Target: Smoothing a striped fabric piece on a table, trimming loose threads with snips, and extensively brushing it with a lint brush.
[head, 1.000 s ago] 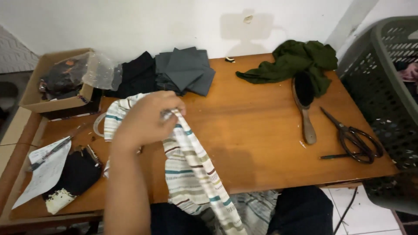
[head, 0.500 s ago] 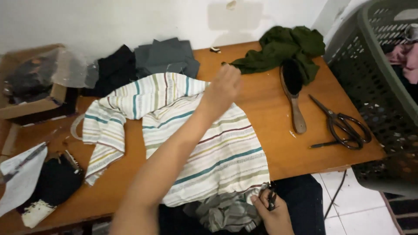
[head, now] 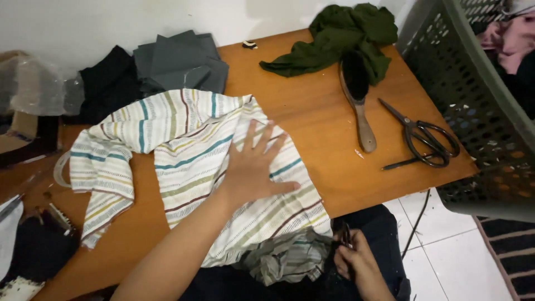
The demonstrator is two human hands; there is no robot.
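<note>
A white striped garment with teal, red and olive stripes lies spread across the wooden table. My left hand rests flat on it, fingers apart, pressing the cloth down near its right side. My right hand is below the table's front edge, closed around a small dark tool beside the garment's hanging hem. What the tool is cannot be made out.
Black scissors and a wooden brush lie at the right. A dark green cloth sits at the back, folded grey fabric and black fabric at the back left. A grey perforated basket stands right of the table.
The striped garment went from bunched and lifted to spread flat on the table. My left hand came down and opened flat on it. My right hand appeared at the front edge.
</note>
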